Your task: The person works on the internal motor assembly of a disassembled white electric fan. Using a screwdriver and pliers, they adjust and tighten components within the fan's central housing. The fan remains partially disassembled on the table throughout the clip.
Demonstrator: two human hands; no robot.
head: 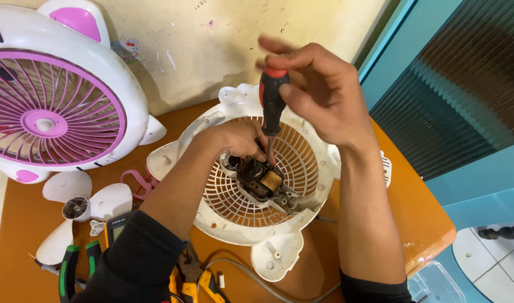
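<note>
From the head camera, the screwdriver (271, 106) stands almost upright over the middle of the white fan housing (279, 247), its red and black handle at the top and its thin shaft running down to the small motor (262, 180) at the centre of the grille. The long axis runs top to bottom, tilted very slightly, tip down. The right hand (318, 92) is closed around the handle from the right, fingers wrapped over its top. The left hand (237, 139) comes in from the lower left and rests curled on the motor, just beside the shaft's tip; whether it pinches anything cannot be told.

The housing lies flat on the orange counter (419, 219), filling most of its middle. Its right rim sits near the counter's right edge, beyond which is a blue door frame (464, 191) and tiled floor. On the left, a pink and white fan (55, 101) leans against the wall, well apart from the hands. A loose white fan blade (83, 210) and green-handled pliers (71, 269) crowd the lower left corner.
</note>
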